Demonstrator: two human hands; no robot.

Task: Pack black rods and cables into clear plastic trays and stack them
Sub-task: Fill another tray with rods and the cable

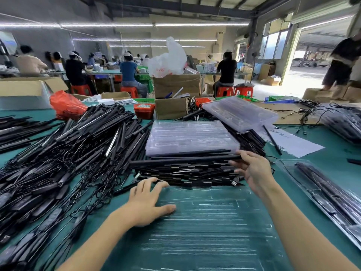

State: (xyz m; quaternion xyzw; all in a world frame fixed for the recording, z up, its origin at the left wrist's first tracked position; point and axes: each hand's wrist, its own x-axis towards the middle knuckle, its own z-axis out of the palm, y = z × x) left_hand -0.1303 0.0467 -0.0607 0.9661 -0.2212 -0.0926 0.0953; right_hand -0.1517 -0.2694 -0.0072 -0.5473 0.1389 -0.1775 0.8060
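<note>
An empty clear plastic tray lies on the green table right in front of me. My left hand rests flat on its left edge, fingers straight. Behind the tray lies a neat pile of black rods. My right hand reaches into the right end of that pile, fingers curled at the rod ends; whether it grips one I cannot tell. A stack of clear trays sits on the rods. A big tangle of black rods with cables covers the left of the table.
A filled tray lies at the right. More clear trays lean at the back, beside cardboard boxes, a red basket and a red bag. Seated workers fill the benches behind; a person stands far right.
</note>
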